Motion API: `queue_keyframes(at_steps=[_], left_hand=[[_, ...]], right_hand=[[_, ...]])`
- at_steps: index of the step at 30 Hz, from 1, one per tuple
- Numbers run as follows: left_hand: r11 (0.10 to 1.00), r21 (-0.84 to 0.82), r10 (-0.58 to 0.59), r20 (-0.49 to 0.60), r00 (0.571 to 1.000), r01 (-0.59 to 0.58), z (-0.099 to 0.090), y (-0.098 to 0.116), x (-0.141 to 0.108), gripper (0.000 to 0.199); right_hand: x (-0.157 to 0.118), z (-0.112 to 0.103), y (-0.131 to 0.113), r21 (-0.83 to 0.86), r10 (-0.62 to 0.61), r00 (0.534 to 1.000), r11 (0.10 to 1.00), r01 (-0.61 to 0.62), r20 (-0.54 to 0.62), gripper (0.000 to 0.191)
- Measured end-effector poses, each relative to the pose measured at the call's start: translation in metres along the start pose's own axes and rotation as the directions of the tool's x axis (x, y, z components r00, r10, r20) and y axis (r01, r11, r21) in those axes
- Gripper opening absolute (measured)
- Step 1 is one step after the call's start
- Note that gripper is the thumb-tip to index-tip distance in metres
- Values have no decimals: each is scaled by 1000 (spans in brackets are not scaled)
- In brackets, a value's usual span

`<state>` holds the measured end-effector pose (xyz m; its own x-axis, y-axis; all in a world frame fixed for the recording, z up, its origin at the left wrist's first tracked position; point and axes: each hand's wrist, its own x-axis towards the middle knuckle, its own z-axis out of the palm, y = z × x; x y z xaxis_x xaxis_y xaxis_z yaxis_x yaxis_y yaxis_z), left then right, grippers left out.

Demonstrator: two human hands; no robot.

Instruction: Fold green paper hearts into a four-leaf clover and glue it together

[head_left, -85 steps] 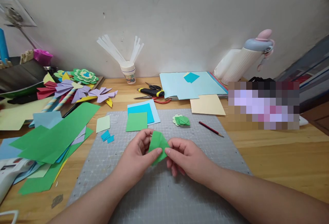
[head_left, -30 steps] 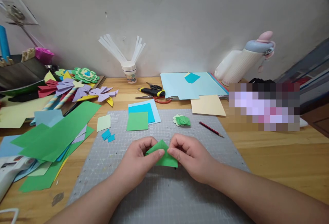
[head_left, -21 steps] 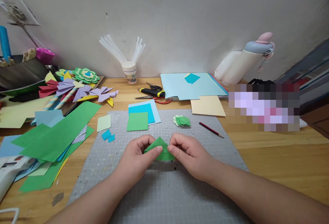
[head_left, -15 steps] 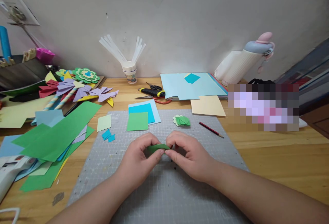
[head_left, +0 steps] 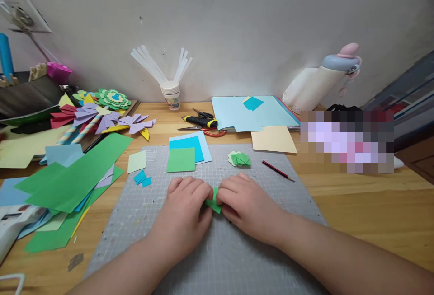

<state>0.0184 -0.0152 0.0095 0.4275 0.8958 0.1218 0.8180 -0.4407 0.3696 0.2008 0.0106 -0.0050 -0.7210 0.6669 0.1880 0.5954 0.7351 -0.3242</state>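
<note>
A small piece of green paper [head_left: 214,203] lies between my two hands, low over the grey cutting mat [head_left: 217,259]. My left hand [head_left: 188,207] is closed on its left side, fingers curled and thumb beneath. From the right, my right hand [head_left: 246,202] grips the same paper with bent fingers. Much of the paper is hidden under the fingers. Beyond the hands sit a green square [head_left: 181,159] on blue sheets [head_left: 206,143] and a small scalloped green paper piece [head_left: 240,159]. Tiny blue scraps [head_left: 142,178] lie beyond my left hand, left of the green square.
Green paper sheets [head_left: 77,177] and a white glue gun [head_left: 16,218] lie at left. Scissors [head_left: 203,114], a black-yellow tool [head_left: 200,121] and a paper cup [head_left: 171,96] stand or lie behind. A pencil [head_left: 278,171] and a bottle [head_left: 322,82] are at right.
Both hands have turned palms down and lowered toward the mat. The green paper, earlier a narrow raised strip between the fingertips, now shows as a short, tilted piece.
</note>
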Motion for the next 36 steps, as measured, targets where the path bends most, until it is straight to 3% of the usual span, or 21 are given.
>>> queue_keyframes(at_steps=[5, 15, 36], left_hand=[[999, 35, 11, 69, 998, -14, -3, 4, -4, 12], [985, 9, -174, 62, 983, 174, -1, 0, -1, 16], [964, 4, -264, 78, 961, 265, 2, -1, -2, 21]], right_hand=[[-2, 0, -3, 46, 29, 997, 998, -32, 67, 8], [2, -3, 1, 316, 287, 957, 904, -289, 54, 12], [5, 2, 3, 303, 343, 937, 889, -344, 58, 13]])
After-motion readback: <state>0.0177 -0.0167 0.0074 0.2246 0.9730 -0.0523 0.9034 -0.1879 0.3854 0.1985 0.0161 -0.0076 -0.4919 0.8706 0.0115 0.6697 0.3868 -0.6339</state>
